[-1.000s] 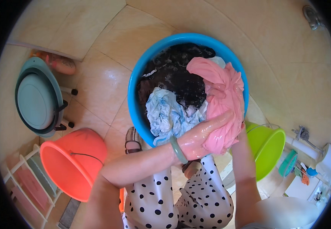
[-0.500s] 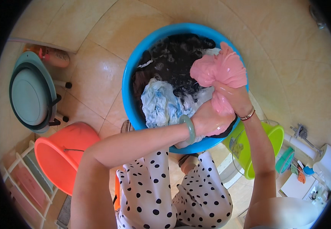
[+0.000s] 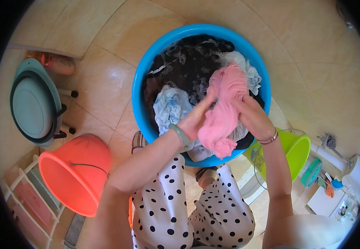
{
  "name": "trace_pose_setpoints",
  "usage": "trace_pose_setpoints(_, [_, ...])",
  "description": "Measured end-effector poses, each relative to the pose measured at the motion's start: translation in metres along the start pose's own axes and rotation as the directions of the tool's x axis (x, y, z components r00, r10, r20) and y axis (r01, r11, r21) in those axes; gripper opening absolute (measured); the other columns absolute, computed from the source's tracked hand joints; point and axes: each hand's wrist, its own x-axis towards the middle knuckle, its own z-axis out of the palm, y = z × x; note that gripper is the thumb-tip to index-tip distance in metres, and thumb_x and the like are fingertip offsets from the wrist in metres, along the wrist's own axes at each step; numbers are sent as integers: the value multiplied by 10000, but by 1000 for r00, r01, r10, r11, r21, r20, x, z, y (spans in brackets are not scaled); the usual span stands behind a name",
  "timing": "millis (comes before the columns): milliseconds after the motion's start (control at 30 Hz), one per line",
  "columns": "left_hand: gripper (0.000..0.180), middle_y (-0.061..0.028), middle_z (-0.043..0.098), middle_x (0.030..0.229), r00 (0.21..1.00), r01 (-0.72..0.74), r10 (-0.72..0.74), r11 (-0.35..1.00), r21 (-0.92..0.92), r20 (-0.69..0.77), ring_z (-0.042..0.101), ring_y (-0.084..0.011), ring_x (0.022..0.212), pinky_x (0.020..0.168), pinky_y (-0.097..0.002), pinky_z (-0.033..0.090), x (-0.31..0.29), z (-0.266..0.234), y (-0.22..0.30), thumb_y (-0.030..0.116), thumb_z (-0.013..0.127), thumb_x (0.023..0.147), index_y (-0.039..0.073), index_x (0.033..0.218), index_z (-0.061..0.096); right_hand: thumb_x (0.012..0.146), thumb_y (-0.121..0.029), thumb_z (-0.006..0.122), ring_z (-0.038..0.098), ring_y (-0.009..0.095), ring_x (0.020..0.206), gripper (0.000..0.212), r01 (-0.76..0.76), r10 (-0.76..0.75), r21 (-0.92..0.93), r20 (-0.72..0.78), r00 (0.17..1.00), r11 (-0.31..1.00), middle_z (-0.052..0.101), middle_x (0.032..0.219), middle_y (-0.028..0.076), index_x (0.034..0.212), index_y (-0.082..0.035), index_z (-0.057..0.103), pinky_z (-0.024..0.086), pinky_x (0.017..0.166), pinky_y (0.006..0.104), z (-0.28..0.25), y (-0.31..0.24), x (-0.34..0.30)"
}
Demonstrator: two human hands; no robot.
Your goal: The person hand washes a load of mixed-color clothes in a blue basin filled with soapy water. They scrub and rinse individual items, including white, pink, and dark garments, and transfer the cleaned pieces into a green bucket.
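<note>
A wet pink cloth [image 3: 225,112], bunched lengthwise, is held over the right part of a large blue tub [image 3: 139,97]. My left hand [image 3: 197,118], with a green bangle at the wrist, grips its left side. From the right, my right hand [image 3: 252,115] holds the same cloth, its fingertips partly hidden in the folds. Below lies a pile of soaked laundry: dark clothes [image 3: 180,62] in foamy water at the back, a white garment with blue patches [image 3: 171,106] at the left, and a pale garment [image 3: 250,76] at the right rim.
An orange bucket [image 3: 70,178] lies tilted at the left, below a folded grey-green basin [image 3: 31,107] and beside a white rack [image 3: 20,182]. Close to my right forearm is a lime green bucket [image 3: 298,151]. A green brush [image 3: 311,172] lies farther right. Tan tiles [image 3: 105,70] surround the tub.
The twisted pink cloth has loosened into a longer bundle. My left hand has shifted left and my right hand slightly down, so they now stand apart, uncovering the pale garment at right.
</note>
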Motion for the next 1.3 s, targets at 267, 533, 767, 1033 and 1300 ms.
trace_pose_setpoints(267, [324,-143,671,992,988,90,-66,981,172,-141,679,-200,832,724,-341,577,18,19,9,285,558,958,24,1148,583,1015,-395,386,589,213,1073,487,437,-574,-630,-17,819,642,618,1157,133,1201,7,589,464,943,344,-46,-19,22])
trace_pose_setpoints(533, [434,-146,668,910,991,136,-136,984,116,-4,666,-227,778,736,-341,568,4,81,11,389,571,924,5,1124,586,953,-646,278,531,259,1168,761,71,-78,56,135,988,996,521,1317,128,1364,-27,440,422,1013,395,-66,-1,71])
trace_pose_setpoints(767, [483,-87,667,1006,983,4,21,991,135,-182,662,-224,890,758,-351,575,0,34,18,454,577,925,65,1213,577,990,-316,465,602,203,1035,439,342,-351,119,61,934,932,591,1204,107,1313,-20,495,540,796,315,-92,24,48])
trace_pose_setpoints(1033, [306,-82,661,1051,994,88,-103,953,-291,-35,652,-171,923,791,-329,566,17,28,-2,251,671,903,67,1138,605,940,-246,548,459,348,1234,400,291,-694,-954,167,700,64,576,1218,162,1251,2,576,320,1046,432,-1,25,-17])
trace_pose_setpoints(1300, [262,-95,654,1077,973,163,-96,930,-330,210,654,-198,932,757,-353,569,22,18,-14,180,577,946,59,1178,589,967,-341,525,358,305,1344,391,577,-561,-173,136,816,798,428,1430,104,1138,-11,646,240,1117,421,-53,17,14])
